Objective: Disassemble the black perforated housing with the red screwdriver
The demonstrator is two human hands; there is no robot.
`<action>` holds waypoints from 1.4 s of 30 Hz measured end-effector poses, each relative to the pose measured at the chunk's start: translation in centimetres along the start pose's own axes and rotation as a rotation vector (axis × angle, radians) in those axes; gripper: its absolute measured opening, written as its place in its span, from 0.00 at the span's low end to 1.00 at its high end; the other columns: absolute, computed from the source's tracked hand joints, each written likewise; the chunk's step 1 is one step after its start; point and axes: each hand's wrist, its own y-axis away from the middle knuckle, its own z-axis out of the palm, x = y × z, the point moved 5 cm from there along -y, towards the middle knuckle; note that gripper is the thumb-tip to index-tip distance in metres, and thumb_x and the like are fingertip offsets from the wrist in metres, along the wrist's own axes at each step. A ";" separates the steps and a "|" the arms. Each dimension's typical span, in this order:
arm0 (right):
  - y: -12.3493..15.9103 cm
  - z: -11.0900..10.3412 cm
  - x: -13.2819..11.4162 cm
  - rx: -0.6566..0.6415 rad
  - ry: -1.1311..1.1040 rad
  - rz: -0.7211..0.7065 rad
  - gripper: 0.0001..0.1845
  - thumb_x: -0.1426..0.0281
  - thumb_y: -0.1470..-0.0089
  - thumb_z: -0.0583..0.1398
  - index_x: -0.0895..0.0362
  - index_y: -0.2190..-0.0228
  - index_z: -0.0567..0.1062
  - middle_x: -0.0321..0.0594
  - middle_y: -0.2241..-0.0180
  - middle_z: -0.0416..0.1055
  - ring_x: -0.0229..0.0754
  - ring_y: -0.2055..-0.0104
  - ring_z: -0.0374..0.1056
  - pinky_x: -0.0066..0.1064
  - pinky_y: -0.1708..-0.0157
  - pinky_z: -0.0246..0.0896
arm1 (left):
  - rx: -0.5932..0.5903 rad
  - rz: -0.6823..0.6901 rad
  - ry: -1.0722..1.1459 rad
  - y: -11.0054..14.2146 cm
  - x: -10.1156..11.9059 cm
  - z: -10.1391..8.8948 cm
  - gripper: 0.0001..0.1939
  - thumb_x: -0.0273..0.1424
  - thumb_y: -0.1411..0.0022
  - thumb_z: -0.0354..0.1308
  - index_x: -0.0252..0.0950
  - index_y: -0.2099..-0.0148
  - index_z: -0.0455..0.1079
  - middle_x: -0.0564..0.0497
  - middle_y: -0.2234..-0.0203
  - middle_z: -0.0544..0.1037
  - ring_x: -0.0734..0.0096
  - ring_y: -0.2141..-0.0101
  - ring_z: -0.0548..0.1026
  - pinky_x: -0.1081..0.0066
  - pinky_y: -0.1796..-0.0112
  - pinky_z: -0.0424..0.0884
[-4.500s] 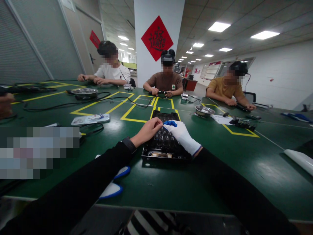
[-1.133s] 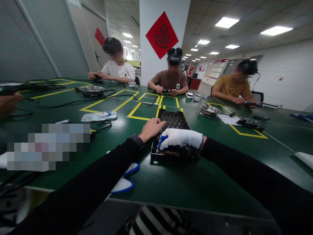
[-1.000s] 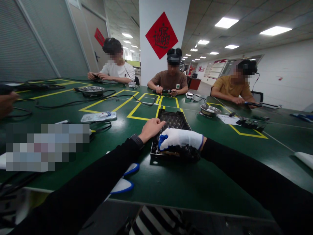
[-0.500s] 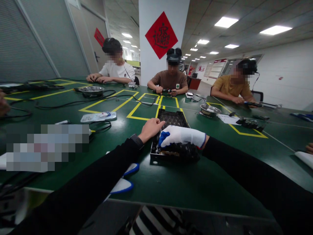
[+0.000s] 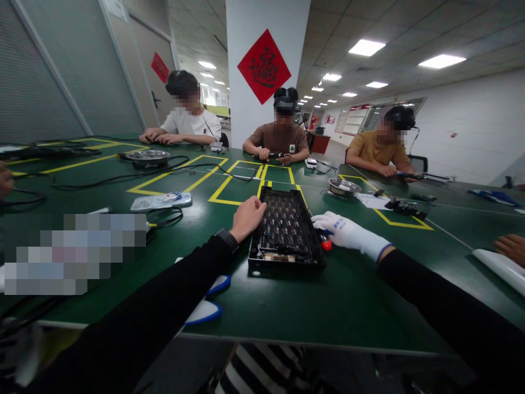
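Observation:
A shallow black case (image 5: 283,219), its inside covered with a grid of dark, shiny cells, lies flat on the green table in front of me. My left hand (image 5: 248,217), bare and with a watch at the wrist, rests closed at the case's left rim. A light brown strip (image 5: 279,257) shows along the near end of the case. To the right of the case is my right hand (image 5: 336,229), in a white and blue glove. Its fingers curl over a red-and-black handle (image 5: 326,244) on the table; the rest of that object is hidden.
White-and-blue gloves (image 5: 205,309) lie by my left forearm. A phone (image 5: 162,201) and cables (image 5: 172,217) are at the left. Metal bowls (image 5: 343,187) and black parts (image 5: 406,208) stand farther off. Several people (image 5: 279,137) sit around the table.
My right hand has moved off the case to the right, onto the red-and-black handle, uncovering the case's inside. My left hand stays at the left rim. The view has shifted slightly.

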 end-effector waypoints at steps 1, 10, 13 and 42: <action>0.5 0.7 -0.3 -0.005 0.057 -0.027 0.19 0.79 0.54 0.54 0.54 0.60 0.75 0.43 0.52 0.67 0.44 0.54 0.63 0.37 0.52 0.56 | -0.003 0.000 -0.003 0.1 0.1 0.0 0.13 0.39 0.42 0.47 0.36 0.72 0.63 0.50 0.74 0.72 0.71 0.72 0.68 0.73 0.71 0.57; 3.9 -1.8 1.1 0.314 0.068 0.070 0.19 0.76 0.49 0.52 0.55 0.56 0.72 0.48 0.47 0.63 0.47 0.47 0.61 0.42 0.49 0.57 | -0.128 0.084 0.028 -1.2 1.8 -0.2 0.10 0.37 0.44 0.50 0.35 0.69 0.65 0.50 0.73 0.72 0.70 0.70 0.68 0.73 0.69 0.59; 3.4 -4.7 0.3 0.636 -0.270 0.143 0.18 0.70 0.48 0.53 0.57 0.54 0.68 0.48 0.51 0.66 0.46 0.50 0.64 0.40 0.52 0.61 | -0.203 0.249 0.100 -0.5 3.6 -1.1 0.13 0.38 0.42 0.48 0.35 0.71 0.66 0.52 0.75 0.71 0.72 0.71 0.67 0.74 0.69 0.60; -5.3 -0.9 -12.3 0.947 -1.225 0.297 0.19 0.62 0.58 0.64 0.54 0.65 0.63 0.32 0.70 0.64 0.33 0.70 0.64 0.29 0.66 0.64 | -0.466 0.518 0.389 5.2 4.5 -1.1 0.22 0.45 0.56 0.61 0.30 0.82 0.63 0.55 0.85 0.62 0.77 0.78 0.61 0.77 0.76 0.55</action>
